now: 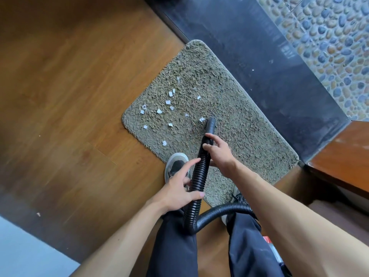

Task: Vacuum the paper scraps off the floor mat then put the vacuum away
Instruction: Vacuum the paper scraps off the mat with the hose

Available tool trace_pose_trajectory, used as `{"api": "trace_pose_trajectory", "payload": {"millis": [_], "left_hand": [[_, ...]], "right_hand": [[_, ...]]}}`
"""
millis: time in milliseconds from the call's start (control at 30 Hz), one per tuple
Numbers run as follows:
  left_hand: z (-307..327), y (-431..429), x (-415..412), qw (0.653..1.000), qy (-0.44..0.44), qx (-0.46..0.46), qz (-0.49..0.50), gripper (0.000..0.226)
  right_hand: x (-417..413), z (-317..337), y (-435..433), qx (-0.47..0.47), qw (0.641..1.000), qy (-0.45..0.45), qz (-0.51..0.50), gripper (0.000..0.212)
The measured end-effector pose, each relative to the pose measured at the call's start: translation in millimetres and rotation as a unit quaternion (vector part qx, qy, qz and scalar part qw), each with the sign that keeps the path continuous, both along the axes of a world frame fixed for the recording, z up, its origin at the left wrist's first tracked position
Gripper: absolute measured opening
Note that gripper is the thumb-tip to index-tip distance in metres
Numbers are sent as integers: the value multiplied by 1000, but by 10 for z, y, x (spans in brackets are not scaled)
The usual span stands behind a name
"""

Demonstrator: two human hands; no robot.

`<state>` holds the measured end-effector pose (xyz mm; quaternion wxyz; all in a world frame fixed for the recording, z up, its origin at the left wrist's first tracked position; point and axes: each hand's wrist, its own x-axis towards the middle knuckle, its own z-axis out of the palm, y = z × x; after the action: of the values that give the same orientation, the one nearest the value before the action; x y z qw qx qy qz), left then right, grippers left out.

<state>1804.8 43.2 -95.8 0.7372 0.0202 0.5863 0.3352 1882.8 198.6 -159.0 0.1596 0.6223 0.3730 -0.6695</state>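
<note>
**Hose nozzle down at the edge of the scraps**

The right hand (218, 154) has its fingers (208, 146) wrapped round the black hose (199, 172) just behind the nozzle (211, 124), steering the mouth onto the floor mat (229, 108) beside the nearest paper scrap (202, 119). The left hand (179, 189) sits lower on the hose, fingers spread and only loosely curled about it, likely steadying the slack. Most paper scraps (167, 101) lie to the left, untouched. A shoe (175, 166) rests on the mat's near edge, and the hose loops between the legs, which could snag a sweep. The dark threshold (259, 62) borders the far side.
</note>
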Motion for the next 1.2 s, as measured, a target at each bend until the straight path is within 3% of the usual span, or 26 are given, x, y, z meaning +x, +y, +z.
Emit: {"api": "trace_pose_trajectory", "payload": {"millis": [300, 1200], "left_hand": [[108, -139, -77, 999, -18, -19, 30, 87], [124, -177, -56, 995, 46, -52, 66, 87]], "right_hand": [[-141, 9, -75, -35, 999, 24, 27, 45], [-478, 8, -117, -4, 991, 79, 109, 50]]}}
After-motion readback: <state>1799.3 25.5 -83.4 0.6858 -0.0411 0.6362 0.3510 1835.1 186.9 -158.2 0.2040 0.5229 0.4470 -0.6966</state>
